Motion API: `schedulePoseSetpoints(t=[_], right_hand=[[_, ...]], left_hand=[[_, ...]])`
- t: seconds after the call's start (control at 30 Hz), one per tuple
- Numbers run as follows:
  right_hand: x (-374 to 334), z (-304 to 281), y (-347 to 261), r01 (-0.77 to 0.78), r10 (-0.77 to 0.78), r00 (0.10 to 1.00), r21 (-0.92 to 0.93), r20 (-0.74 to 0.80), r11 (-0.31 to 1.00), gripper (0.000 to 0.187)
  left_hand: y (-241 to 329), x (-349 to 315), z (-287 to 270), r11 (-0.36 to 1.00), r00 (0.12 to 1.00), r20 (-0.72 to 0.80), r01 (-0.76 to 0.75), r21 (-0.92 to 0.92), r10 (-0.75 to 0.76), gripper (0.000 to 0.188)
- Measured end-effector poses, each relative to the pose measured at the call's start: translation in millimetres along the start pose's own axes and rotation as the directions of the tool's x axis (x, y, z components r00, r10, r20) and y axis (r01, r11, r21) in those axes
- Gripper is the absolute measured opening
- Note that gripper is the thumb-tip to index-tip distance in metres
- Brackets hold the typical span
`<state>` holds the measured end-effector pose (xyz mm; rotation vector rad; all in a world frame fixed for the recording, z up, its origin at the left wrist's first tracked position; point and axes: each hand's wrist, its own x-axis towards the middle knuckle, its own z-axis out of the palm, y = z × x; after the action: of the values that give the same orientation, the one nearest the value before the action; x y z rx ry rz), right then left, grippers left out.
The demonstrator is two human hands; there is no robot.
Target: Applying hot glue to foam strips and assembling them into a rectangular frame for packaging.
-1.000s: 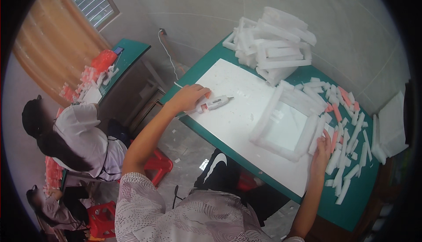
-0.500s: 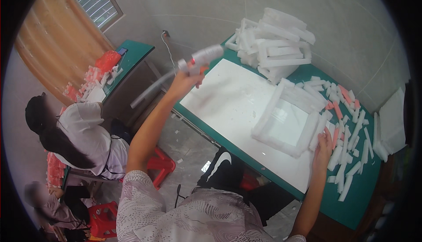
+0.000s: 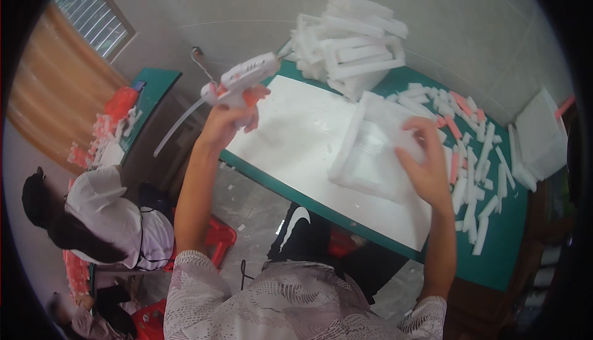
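A white hot glue gun [image 3: 250,71] is raised over the far left corner of the white board, my left hand [image 3: 223,124] closed round its handle. A long translucent glue stick [image 3: 179,129] sticks out of its rear. My right hand [image 3: 429,167] is at the right side of a square white foam frame [image 3: 347,139], its thumb and fingers spread apart. Whether those fingertips touch the foam cannot be made out. The frame lies on the white board [image 3: 290,121].
Foam frames [image 3: 352,37] are piled at the back of the green table [image 3: 494,266]. Loose white and pink foam strips [image 3: 475,173] litter its right side, with foam sheets [image 3: 540,136] beyond. A seated person [image 3: 105,216] works at another table on the left.
My right hand has moved up and left from the strips beside the frame to the frame's right side, its fingers spreading. The glue gun in my left hand has shifted left in view.
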<state>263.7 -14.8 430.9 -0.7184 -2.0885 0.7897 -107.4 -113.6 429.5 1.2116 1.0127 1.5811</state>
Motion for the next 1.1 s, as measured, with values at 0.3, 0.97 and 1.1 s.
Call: schedulePoseSetpoints(t=[0.3, 0.97, 1.1], right_hand=[[11, 31, 7, -0.055, 0.001, 0.991, 0.414, 0.131, 0.909, 0.044], [2, 47, -3, -0.147, 0.013, 0.952, 0.420, 0.305, 0.895, 0.048], [1, 53, -4, -0.165, 0.033, 0.957, 0.445, 0.289, 0.880, 0.049]], left_hand=[[-11, -40, 27, 0.985, 0.994, 0.045, 0.089, 0.146, -0.096, 0.059], [-42, -49, 39, 0.972, 0.999, 0.009, 0.041, 0.230, -0.044, 0.044], [-40, -52, 54, 0.831, 0.986, -0.055, -0.104, 0.547, 0.159, 0.038]])
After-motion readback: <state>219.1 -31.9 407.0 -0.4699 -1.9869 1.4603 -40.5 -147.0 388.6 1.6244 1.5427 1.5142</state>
